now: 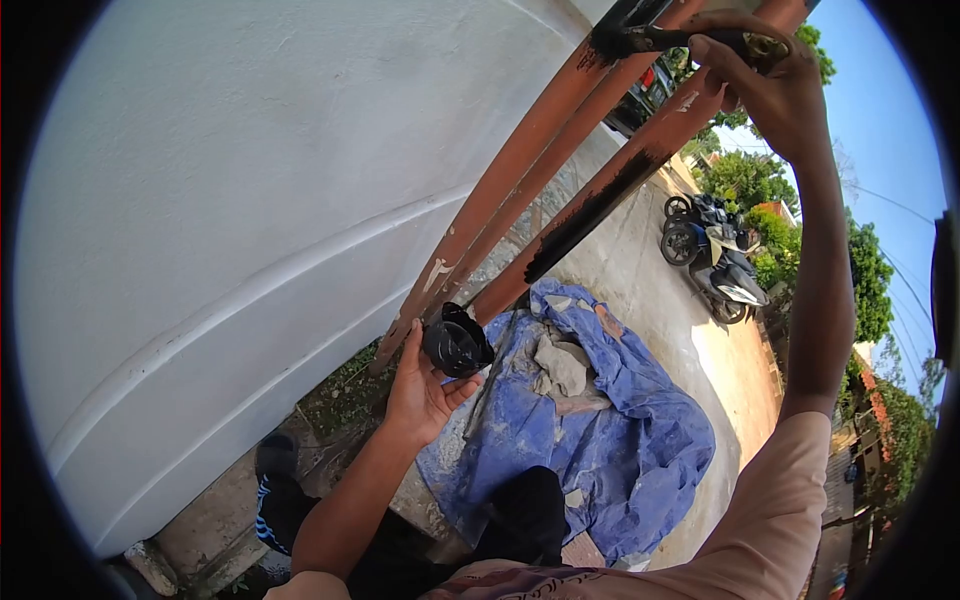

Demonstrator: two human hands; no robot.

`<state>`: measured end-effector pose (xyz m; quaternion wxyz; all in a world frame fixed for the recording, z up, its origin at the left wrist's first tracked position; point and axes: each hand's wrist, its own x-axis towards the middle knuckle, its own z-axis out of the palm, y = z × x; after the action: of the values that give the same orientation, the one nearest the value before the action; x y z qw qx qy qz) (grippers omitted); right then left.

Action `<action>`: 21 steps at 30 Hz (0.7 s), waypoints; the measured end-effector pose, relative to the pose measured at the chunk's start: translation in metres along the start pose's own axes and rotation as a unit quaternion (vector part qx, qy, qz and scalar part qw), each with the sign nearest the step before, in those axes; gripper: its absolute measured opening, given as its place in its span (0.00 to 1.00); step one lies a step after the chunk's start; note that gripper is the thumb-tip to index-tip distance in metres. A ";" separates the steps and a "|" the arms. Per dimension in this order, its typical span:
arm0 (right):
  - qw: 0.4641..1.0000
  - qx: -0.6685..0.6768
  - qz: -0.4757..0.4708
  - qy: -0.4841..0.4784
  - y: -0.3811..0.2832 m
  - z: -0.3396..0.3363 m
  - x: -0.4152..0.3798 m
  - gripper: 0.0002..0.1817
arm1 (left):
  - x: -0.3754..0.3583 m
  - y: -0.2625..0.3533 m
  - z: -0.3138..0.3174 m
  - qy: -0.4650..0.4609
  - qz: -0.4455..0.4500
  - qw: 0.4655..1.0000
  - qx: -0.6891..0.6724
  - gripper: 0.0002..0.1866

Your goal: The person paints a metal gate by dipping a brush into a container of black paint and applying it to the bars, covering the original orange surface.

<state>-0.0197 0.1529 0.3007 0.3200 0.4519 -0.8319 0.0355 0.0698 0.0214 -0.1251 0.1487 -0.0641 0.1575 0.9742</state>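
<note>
Right hand (770,85), top right of the frame, grips a paintbrush (665,40) against the orange bars (560,150). Left hand (420,385), at centre, cups a black paint pot (455,342) above the blue tarp (620,430).

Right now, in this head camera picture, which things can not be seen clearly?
- Brush tip: the bristles merge with wet black paint on the orange bars.
- Brush handle: mostly covered by the right hand.
- Paint container in the left hand: black inside, so the paint level cannot be told.
- Motorcycle: too small for details.
- Ground under the blue tarp: hidden.
</note>
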 end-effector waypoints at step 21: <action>0.994 -0.098 0.038 0.025 -0.068 -0.013 0.057 0.11 | 0.001 -0.001 -0.001 0.000 -0.009 1.000 0.014 0.43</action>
<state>0.0175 0.0760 0.3279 0.3820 0.3857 -0.8395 -0.0225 0.0690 0.0218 -0.1266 0.1580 -0.0636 0.1703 0.9706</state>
